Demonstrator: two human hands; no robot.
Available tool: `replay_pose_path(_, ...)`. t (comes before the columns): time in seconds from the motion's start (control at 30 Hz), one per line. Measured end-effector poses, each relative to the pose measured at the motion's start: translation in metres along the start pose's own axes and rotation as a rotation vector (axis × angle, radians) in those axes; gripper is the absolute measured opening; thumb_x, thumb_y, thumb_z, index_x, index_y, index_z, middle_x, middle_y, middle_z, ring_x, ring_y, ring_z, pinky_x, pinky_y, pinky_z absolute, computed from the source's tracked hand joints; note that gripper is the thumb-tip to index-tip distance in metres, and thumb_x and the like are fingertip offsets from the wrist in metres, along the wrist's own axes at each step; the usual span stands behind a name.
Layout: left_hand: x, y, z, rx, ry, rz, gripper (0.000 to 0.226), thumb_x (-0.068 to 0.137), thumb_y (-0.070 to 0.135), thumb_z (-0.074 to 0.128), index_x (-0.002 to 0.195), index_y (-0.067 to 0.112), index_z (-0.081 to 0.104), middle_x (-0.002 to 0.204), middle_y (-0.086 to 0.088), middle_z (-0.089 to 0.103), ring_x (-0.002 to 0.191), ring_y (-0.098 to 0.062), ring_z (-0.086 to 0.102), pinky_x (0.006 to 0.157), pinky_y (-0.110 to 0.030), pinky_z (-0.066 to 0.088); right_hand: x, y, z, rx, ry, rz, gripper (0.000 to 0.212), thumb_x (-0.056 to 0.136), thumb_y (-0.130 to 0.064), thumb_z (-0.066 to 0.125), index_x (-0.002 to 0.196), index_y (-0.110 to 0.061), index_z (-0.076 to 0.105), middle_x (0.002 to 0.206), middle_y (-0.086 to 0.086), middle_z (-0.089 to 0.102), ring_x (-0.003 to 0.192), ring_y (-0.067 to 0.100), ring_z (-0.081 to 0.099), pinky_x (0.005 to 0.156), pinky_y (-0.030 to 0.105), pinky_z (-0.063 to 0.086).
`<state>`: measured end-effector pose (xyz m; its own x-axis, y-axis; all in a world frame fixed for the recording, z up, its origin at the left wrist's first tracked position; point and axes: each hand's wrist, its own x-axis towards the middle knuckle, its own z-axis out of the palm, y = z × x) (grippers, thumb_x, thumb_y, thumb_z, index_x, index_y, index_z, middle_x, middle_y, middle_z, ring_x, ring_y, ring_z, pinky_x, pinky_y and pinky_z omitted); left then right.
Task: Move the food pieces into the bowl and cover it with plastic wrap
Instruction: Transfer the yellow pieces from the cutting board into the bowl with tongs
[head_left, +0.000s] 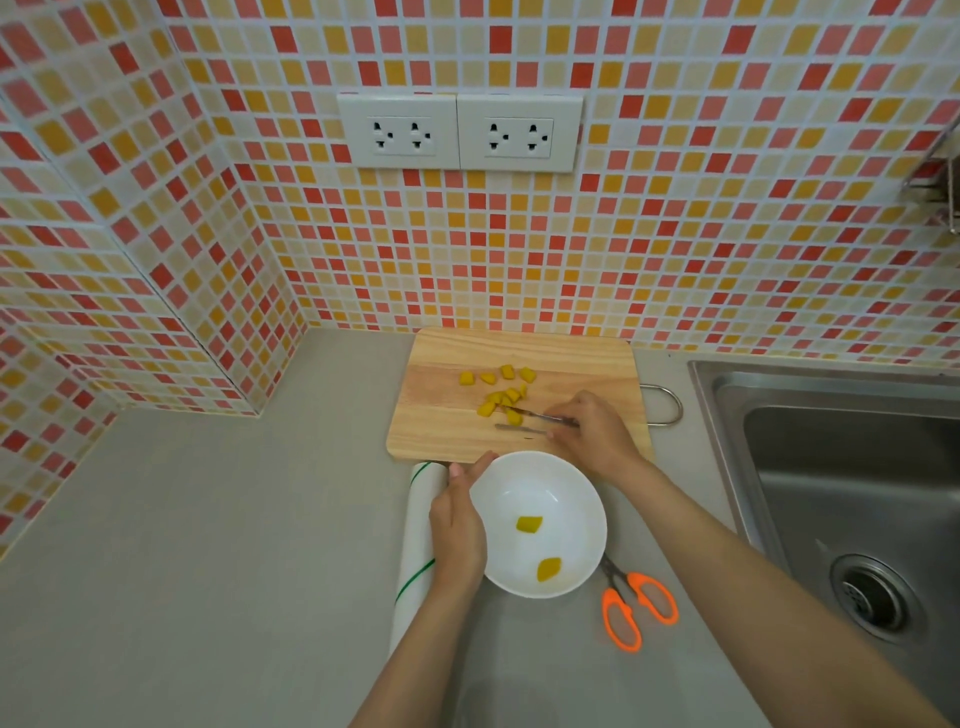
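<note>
Bowl (540, 488) sits between both hands, left hand (457, 525) gripping its rim.

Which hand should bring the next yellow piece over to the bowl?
Right. The right hand already holds the tongs at the yellow pieces on the cutting board; the left hand steadies the bowl.

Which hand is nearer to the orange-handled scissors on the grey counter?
Left. The left hand grips the white round bowl's left rim, level with the orange-handled scissors across the bowl. The right hand is farther up, over the wooden cutting board, holding metal tongs.
</note>
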<state>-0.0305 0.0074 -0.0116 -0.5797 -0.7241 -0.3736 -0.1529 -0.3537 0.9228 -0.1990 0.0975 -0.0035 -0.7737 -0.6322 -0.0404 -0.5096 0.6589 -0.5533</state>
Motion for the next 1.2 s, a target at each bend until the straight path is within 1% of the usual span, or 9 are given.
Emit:
replay_pose_path(0.33, -0.003, 0.004, 0.000, 0.007, -0.025, 0.028, 0.051, 0.102, 0.036, 0.023, 0.106, 0.020, 0.072, 0.105, 0.004, 0.070, 0.098, -0.014, 0.064, 0.085, -0.027, 0.049, -0.056, -0.014, -0.026, 0.193, 0.127, -0.050, 0.021, 0.081, -0.013, 0.068, 0.102, -0.011, 0.073, 0.091, 0.010, 0.063, 0.085, 0.026, 0.061, 0.079, 0.041, 0.050)
replay_pose_path(0.43, -0.004, 0.005, 0.000, -0.007, -0.040, 0.008, 0.050, 0.102, 0.036, 0.023, 0.103, 0.021, 0.071, 0.099, 0.009, 0.070, 0.090, -0.004, 0.065, 0.075, -0.017, 0.049, -0.099, -0.015, -0.037, 0.157, 0.072, -0.080, 0.022, 0.079, -0.014, 0.070, 0.101, -0.016, 0.073, 0.086, 0.000, 0.059, 0.083, 0.022, 0.062, 0.083, 0.042, 0.049)
replay_pose_path(0.57, -0.003, 0.003, -0.001, -0.014, -0.046, 0.021, 0.050, 0.102, 0.036, 0.024, 0.104, 0.020, 0.071, 0.105, 0.003, 0.069, 0.094, -0.006, 0.064, 0.084, -0.022, 0.048, -0.129, -0.011, -0.044, 0.024, -0.087, -0.083, 0.030, 0.077, -0.022, 0.072, 0.107, -0.024, 0.070, 0.088, -0.003, 0.056, 0.082, 0.017, 0.058, 0.089, 0.046, 0.046)
replay_pose_path(0.63, -0.003, 0.002, -0.002, -0.019, -0.048, 0.026, 0.051, 0.102, 0.036, 0.024, 0.107, 0.018, 0.071, 0.106, 0.003, 0.069, 0.094, -0.002, 0.063, 0.081, -0.018, 0.048, -0.121, -0.008, -0.048, 0.062, -0.073, -0.072, 0.034, 0.077, -0.023, 0.073, 0.111, -0.024, 0.069, 0.088, -0.005, 0.054, 0.077, 0.011, 0.055, 0.086, 0.037, 0.046)
replay_pose_path(0.7, -0.003, 0.001, -0.002, -0.017, -0.043, 0.023, 0.052, 0.102, 0.037, 0.023, 0.110, 0.017, 0.070, 0.107, 0.004, 0.069, 0.094, -0.002, 0.063, 0.076, -0.013, 0.049, -0.103, -0.007, -0.049, 0.125, 0.028, -0.071, 0.035, 0.078, -0.022, 0.072, 0.112, -0.020, 0.068, 0.088, -0.002, 0.054, 0.077, 0.018, 0.056, 0.078, 0.031, 0.045)
replay_pose_path(0.83, -0.004, 0.003, 0.000, -0.009, -0.030, 0.013, 0.053, 0.101, 0.038, 0.024, 0.112, 0.015, 0.070, 0.114, -0.001, 0.069, 0.102, -0.015, 0.063, 0.086, -0.023, 0.049, -0.039, 0.004, -0.036, 0.096, 0.170, 0.026, 0.036, 0.081, -0.021, 0.068, 0.116, -0.013, 0.066, 0.102, 0.016, 0.059, 0.093, 0.029, 0.058, 0.085, 0.038, 0.047)
replay_pose_path(0.97, -0.005, 0.004, -0.001, -0.005, -0.026, 0.022, 0.051, 0.102, 0.036, 0.025, 0.110, 0.017, 0.071, 0.112, -0.001, 0.070, 0.100, -0.014, 0.064, 0.086, -0.023, 0.049, 0.015, 0.011, -0.013, -0.024, 0.112, 0.093, 0.035, 0.085, -0.027, 0.062, 0.118, -0.017, 0.065, 0.104, 0.017, 0.059, 0.099, 0.032, 0.057, 0.080, 0.033, 0.041)
replay_pose_path(1.1, -0.004, 0.002, 0.000, 0.006, -0.028, 0.029, 0.048, 0.102, 0.035, 0.024, 0.094, 0.030, 0.072, 0.099, 0.011, 0.071, 0.094, -0.006, 0.064, 0.078, -0.017, 0.049, 0.034, 0.009, 0.000, -0.080, 0.070, 0.062, 0.034, 0.087, -0.030, 0.059, 0.118, -0.020, 0.065, 0.106, 0.016, 0.059, 0.100, 0.034, 0.057, 0.087, 0.039, 0.044)
replay_pose_path(1.2, -0.002, 0.002, 0.000, 0.000, -0.034, 0.029, 0.048, 0.102, 0.034, 0.024, 0.092, 0.031, 0.071, 0.099, 0.011, 0.071, 0.092, -0.002, 0.064, 0.075, -0.014, 0.048, 0.034, 0.007, 0.002, -0.085, 0.087, 0.016, 0.029, 0.086, -0.027, 0.062, 0.113, -0.017, 0.068, 0.102, 0.015, 0.062, 0.097, 0.034, 0.058, 0.089, 0.042, 0.045)
